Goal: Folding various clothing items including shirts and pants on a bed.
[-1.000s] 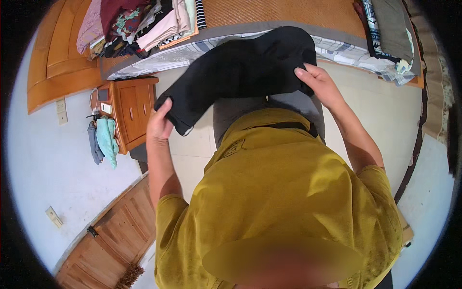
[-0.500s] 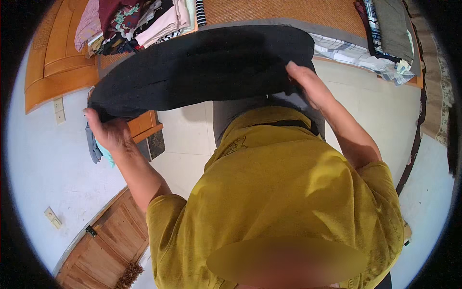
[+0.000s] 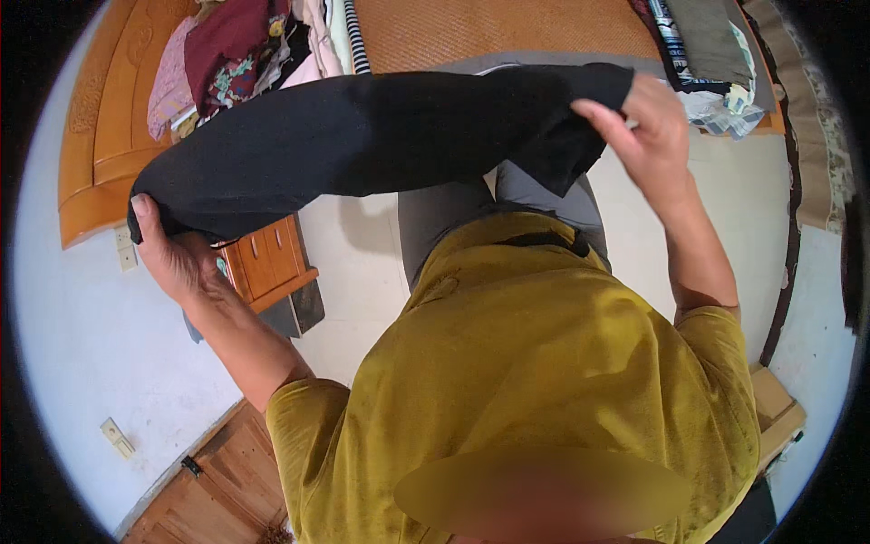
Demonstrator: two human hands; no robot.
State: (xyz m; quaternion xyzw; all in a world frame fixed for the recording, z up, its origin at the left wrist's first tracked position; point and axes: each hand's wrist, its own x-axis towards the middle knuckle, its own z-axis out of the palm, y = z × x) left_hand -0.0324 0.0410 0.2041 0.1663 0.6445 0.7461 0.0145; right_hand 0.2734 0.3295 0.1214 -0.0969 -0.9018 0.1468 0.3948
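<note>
A long black garment (image 3: pixel 362 136) is stretched out in the air between my two hands, in front of my body. Folded layers hide whether it is trousers or something else. My left hand (image 3: pixel 172 254) grips its left end, thumb on top and fingers hidden under the cloth. At the other end, my right hand (image 3: pixel 654 136) is closed round the edge, its thumb lying along the cloth. Just beside that thumb a loose corner of the garment droops toward my lap.
Behind the garment stands a bed with a woven mat (image 3: pixel 498 32). A heap of clothes (image 3: pixel 231 54) lies on it at the left, a folded pile (image 3: pixel 716 41) at the right. A wooden cabinet (image 3: pixel 269 258) stands below my left hand; a cardboard box (image 3: pixel 775 408) sits at the lower right.
My right hand has moved right and up with its end of the garment, whose corner now hangs down. My left hand has shifted left and slightly lower. The cloth is drawn longer and narrower.
</note>
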